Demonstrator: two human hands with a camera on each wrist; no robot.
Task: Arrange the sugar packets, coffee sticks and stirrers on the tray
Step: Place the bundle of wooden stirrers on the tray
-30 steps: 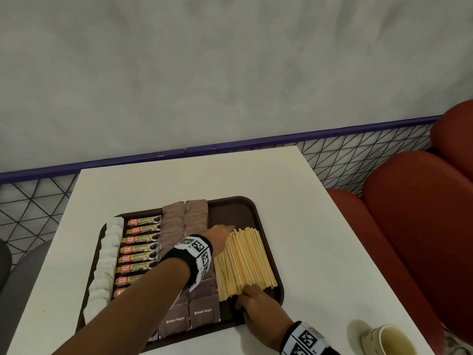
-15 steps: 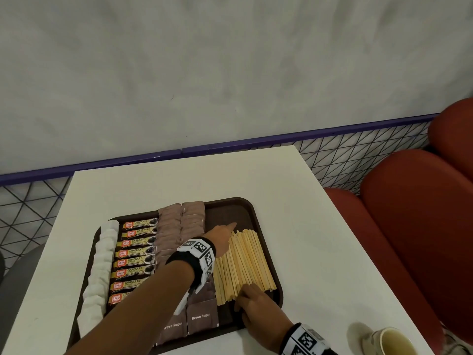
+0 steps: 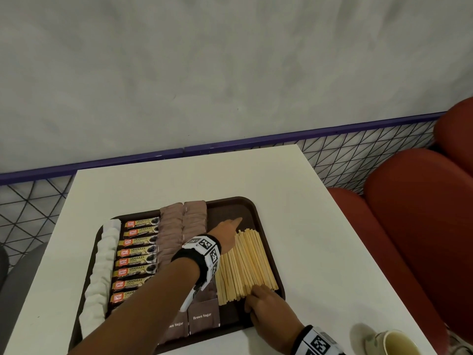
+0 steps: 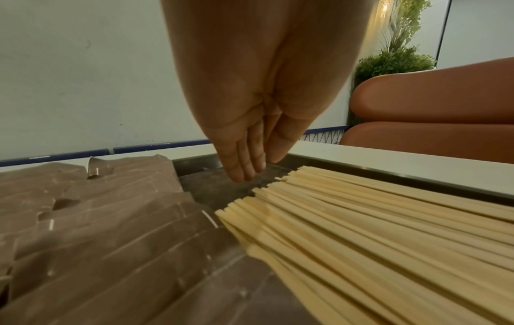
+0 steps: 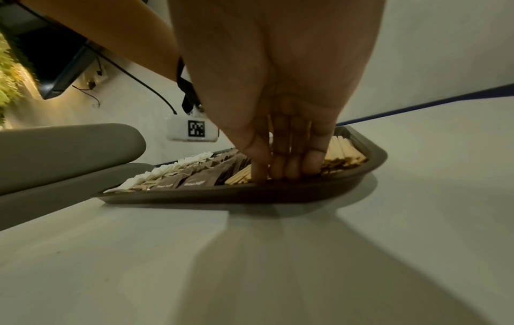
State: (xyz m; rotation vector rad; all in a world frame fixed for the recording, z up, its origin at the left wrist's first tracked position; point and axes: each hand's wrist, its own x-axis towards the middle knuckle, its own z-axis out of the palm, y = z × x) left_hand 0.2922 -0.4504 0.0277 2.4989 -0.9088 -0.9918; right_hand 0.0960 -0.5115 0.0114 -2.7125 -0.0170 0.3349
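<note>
A dark brown tray (image 3: 266, 254) on the white table holds white sugar packets (image 3: 102, 267), a column of coffee sticks (image 3: 137, 257), brown sugar packets (image 3: 183, 221) and a fanned pile of wooden stirrers (image 3: 245, 265). My left hand (image 3: 226, 231) reaches flat over the tray, fingers (image 4: 244, 162) straight and together just beyond the stirrers' far ends (image 4: 278, 187), holding nothing. My right hand (image 3: 266, 301) rests at the tray's near right corner, straight fingertips (image 5: 289, 169) pressing against the stirrers' near ends (image 5: 342, 154).
A cup (image 3: 399, 342) stands on the table (image 3: 320, 226) at the near right corner. Red seats (image 3: 422, 213) lie to the right, a grey seat (image 5: 64, 149) to the left. A wire-mesh barrier with a purple rail (image 3: 307, 137) runs behind the table.
My left hand has slid a little farther along the stirrers' left side toward their far ends. The right hand stays at the near ends. The camera view shifted slightly.
</note>
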